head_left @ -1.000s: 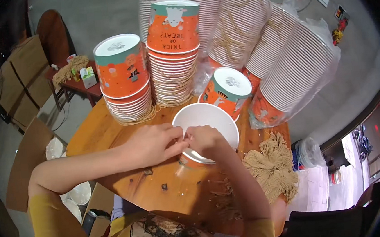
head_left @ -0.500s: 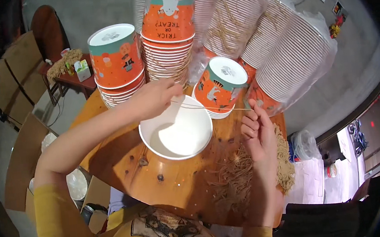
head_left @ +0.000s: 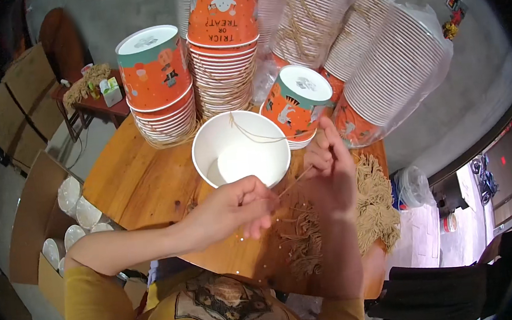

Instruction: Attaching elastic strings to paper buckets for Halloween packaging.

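An open paper bucket point(head_left: 243, 161), white inside, stands upright in the middle of the wooden table. A thin tan string point(head_left: 254, 137) hangs from its far rim, sags across the opening and runs to my right hand point(head_left: 329, 166), which pinches it at the bucket's right. A short taut length carries on from there to my left hand point(head_left: 239, 210). In front of the bucket's near rim, the left fingers are closed around that end, which they partly hide. Just behind the bucket is an upturned orange and green bucket point(head_left: 291, 109), resting on others.
Tall stacks of upturned orange buckets point(head_left: 158, 86) line the table's far side, beside bagged stacks point(head_left: 391, 69). Loose tan string point(head_left: 373, 210) is heaped at the right edge. A cardboard box point(head_left: 35, 210) holding white-bottomed buckets stands left, below table height. Behind it is a small side table point(head_left: 120, 105).
My left hand has come from the bucket's far rim toward me, in front of the near rim. The right hand has shifted slightly left. A string length now stretches between both hands.
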The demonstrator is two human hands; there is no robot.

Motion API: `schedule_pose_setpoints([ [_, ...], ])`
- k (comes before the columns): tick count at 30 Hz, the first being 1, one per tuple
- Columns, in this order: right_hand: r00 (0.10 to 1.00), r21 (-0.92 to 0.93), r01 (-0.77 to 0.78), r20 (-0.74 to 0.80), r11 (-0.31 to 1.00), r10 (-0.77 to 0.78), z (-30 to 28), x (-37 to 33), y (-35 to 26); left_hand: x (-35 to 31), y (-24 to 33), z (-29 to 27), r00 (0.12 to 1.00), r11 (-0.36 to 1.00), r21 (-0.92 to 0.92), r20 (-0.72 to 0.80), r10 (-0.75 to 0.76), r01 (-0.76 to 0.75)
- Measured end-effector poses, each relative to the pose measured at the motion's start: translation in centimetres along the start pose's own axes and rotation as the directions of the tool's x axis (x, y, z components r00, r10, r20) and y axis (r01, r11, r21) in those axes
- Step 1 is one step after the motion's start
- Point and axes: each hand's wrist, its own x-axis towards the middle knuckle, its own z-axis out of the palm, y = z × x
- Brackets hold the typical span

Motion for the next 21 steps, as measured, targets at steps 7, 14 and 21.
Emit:
schedule_pose_setpoints([
  [7,0.976,-0.731,-0.074,-0.192,0.678,-0.1,-4.6,-1.8,0.3,-1.2,-1.0,-0.4,0.999,0.984,0.175,-0.043,0.033,-0.025],
  [14,0.939,-0.908,0.218,0.294,0.358,0.176,-1.3,-7.3,3.1,-1.1,-1.4,0.1,0.978,0.873,0.451,-0.005,0.21,-0.185],
  [21,0.99,-0.946,0.07,0.106,0.315,0.096,-1.5,-8.6,5.0,-0.7,-1.1,-0.6,0.989,0.909,0.399,-0.034,0.142,-0.117],
])
